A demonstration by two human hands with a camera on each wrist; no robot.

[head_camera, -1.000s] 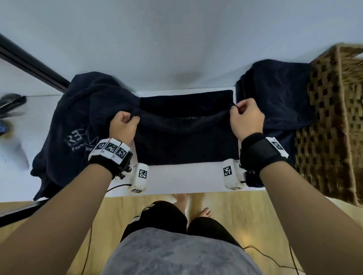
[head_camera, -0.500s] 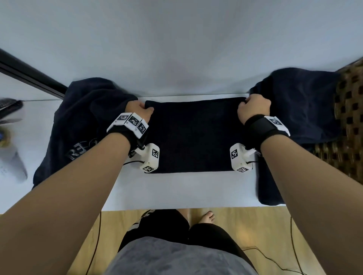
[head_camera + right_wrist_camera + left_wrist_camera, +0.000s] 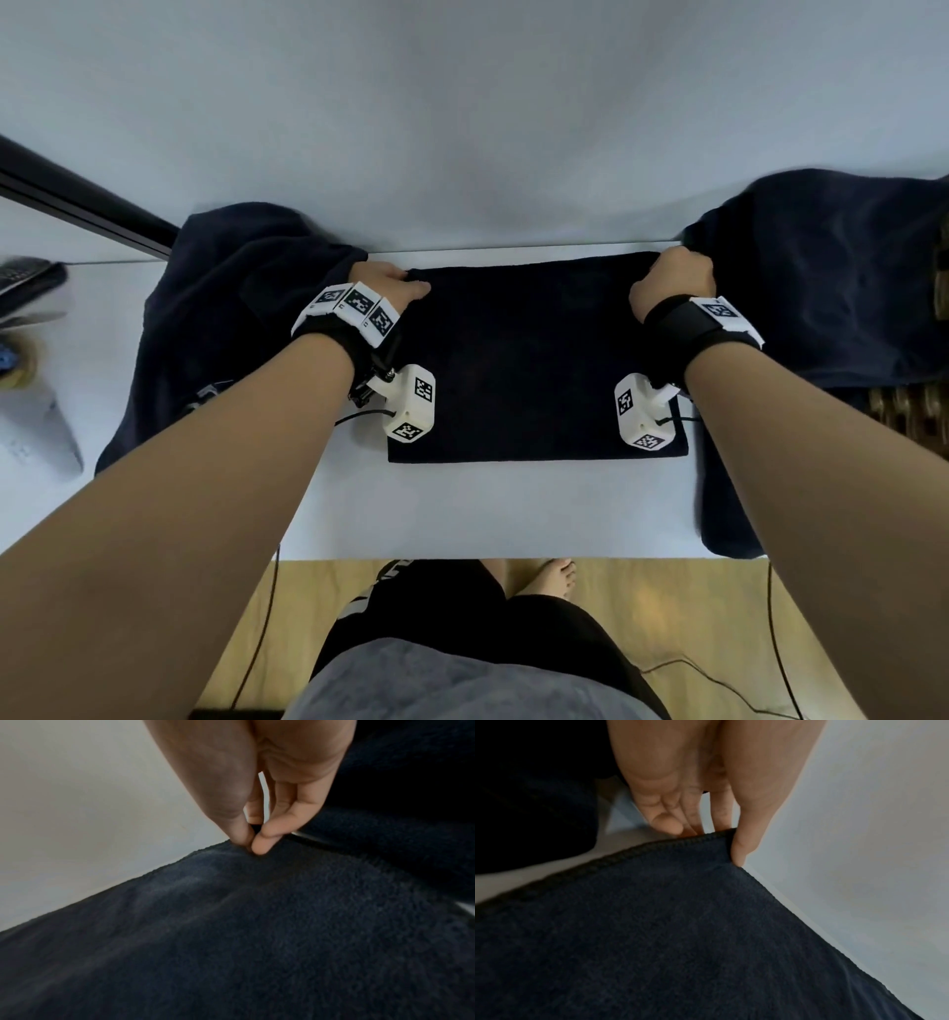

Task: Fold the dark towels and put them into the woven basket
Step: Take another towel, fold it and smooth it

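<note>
A dark navy towel (image 3: 534,360) lies folded flat in the middle of the white table (image 3: 488,509). My left hand (image 3: 390,288) pinches its far left corner; in the left wrist view the thumb lies on top of the hem (image 3: 736,845) and the fingers reach under it. My right hand (image 3: 672,280) pinches the far right corner (image 3: 254,843) between thumb and finger. Only a sliver of the woven basket (image 3: 909,416) shows at the right edge, below a dark towel (image 3: 832,288) draped over it.
A heap of dark towels (image 3: 221,329) lies at the left, close to my left hand. Another dark towel (image 3: 724,509) hangs over the table's front right. The wall stands right behind the folded towel. Small objects (image 3: 25,288) sit far left.
Both hands carried the towel's near edge up and over to the far edge, so it now lies folded in half. The hands still pinch the corners at the back.
</note>
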